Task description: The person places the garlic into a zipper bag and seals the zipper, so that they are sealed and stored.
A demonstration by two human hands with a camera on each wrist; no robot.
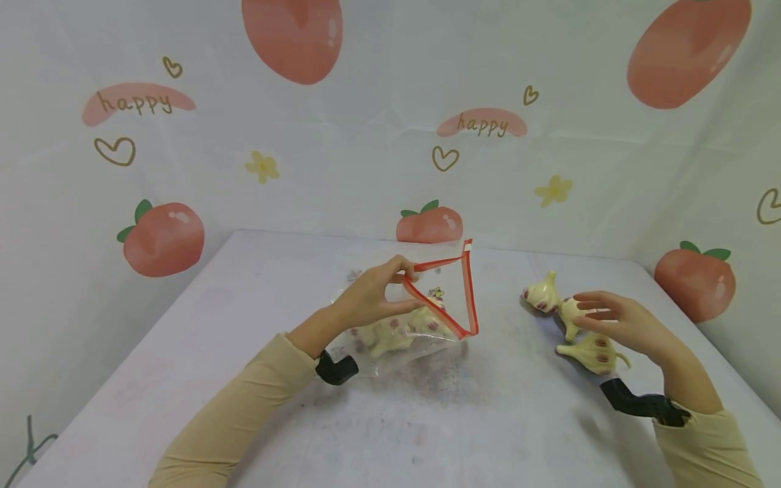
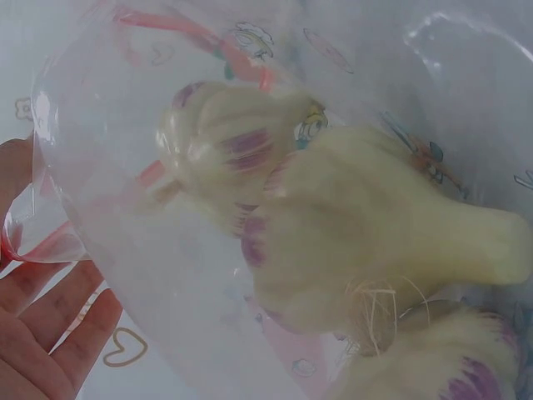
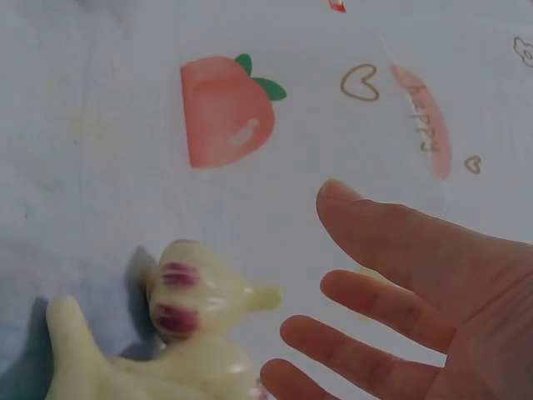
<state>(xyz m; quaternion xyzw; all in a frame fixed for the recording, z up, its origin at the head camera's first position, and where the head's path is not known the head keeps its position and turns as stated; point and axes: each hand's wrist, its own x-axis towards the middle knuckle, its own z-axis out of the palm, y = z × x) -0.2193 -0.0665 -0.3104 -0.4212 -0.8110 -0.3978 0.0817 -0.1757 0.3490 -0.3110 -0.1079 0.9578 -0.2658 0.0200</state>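
Observation:
A clear zip bag (image 1: 468, 298) with a red-edged mouth lies toward the middle of the table, its opening spread and facing right. My left hand (image 1: 369, 296) grips the bag at the red edge of its mouth. Several garlic bulbs (image 2: 350, 225) with purple patches show through the plastic in the left wrist view. On the right, my right hand (image 1: 634, 327) hovers with loosely spread fingers over three loose bulbs. The back garlic bulb (image 1: 542, 295) and the front garlic bulb (image 1: 593, 354) show well; the middle garlic bulb (image 1: 569, 316) is partly behind the fingertips.
The white table (image 1: 488, 420) has faint smudges near the bag. Behind it hangs a white cloth backdrop (image 1: 366, 135) printed with peaches, hearts and the word happy. Dark wrist mounts (image 1: 641, 403) sit at both wrists. A thin dark cord (image 1: 30, 451) shows at the lower left.

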